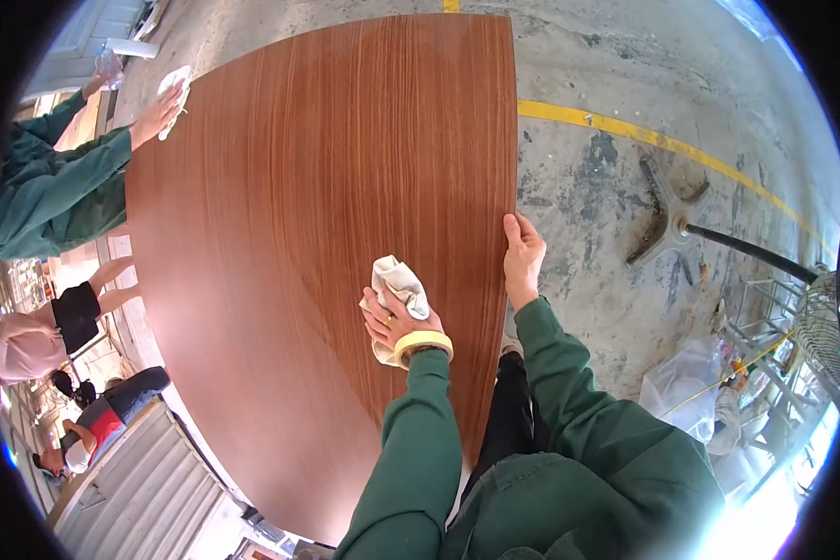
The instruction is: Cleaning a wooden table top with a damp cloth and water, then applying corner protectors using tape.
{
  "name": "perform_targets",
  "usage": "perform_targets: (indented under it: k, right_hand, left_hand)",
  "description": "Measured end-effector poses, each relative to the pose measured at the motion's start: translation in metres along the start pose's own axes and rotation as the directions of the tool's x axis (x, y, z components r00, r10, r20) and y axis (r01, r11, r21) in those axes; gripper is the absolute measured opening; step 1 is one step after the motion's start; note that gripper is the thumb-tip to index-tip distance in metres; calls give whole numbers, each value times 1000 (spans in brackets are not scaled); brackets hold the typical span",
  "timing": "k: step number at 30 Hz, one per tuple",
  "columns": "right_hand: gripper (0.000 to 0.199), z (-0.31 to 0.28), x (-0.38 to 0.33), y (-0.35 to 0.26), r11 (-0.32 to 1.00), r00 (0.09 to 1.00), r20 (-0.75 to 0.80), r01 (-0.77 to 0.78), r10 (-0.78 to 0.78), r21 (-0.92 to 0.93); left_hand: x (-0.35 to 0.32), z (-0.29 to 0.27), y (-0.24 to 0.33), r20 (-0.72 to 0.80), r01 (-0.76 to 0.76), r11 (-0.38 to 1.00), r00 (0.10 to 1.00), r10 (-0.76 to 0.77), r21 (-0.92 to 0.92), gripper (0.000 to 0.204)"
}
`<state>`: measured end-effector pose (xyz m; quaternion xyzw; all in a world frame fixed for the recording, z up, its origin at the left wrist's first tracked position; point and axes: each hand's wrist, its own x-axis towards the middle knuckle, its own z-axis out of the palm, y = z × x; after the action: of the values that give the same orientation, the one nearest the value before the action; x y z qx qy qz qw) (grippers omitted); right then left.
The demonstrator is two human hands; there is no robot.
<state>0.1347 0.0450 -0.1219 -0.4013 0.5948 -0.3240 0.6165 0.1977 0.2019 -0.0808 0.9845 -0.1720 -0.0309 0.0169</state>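
Observation:
A large brown wood-grain panel (345,168) spreads out before me. On its surface, right of the middle, my left hand (397,324) presses a crumpled cream cloth (399,280) flat under its fingers. Around that wrist sits a pale yellow roll of tape (436,343). My right hand (524,254) grips the panel's right edge, thumb on top and the other fingers partly hidden at the side. Both of my arms wear dark green sleeves.
Across the panel, a co-worker's hand (156,118) holds a white cloth (176,86) at the edge; their other hand has a clear bottle (109,65). A fan stand (670,217) and clear plastic bag (686,373) lie right. Other people are at left.

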Motion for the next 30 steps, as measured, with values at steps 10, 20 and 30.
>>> perform_targets:
  k: [10,20,30]
  right_hand:
    - [41,56,115,-58,972,985,-52,152,-164,-177]
    - [48,69,250,-94,743,895,33,390,-446,-543]
    - [30,14,37,0,959,962,-143,204,-234,-199]
  left_hand:
    - [2,-8,-5,87,23,999,996,-26,34,79]
    - [2,-1,11,107,-16,999,994,21,-42,83]
    - [4,-4,-2,98,11,999,995,-14,31,80]
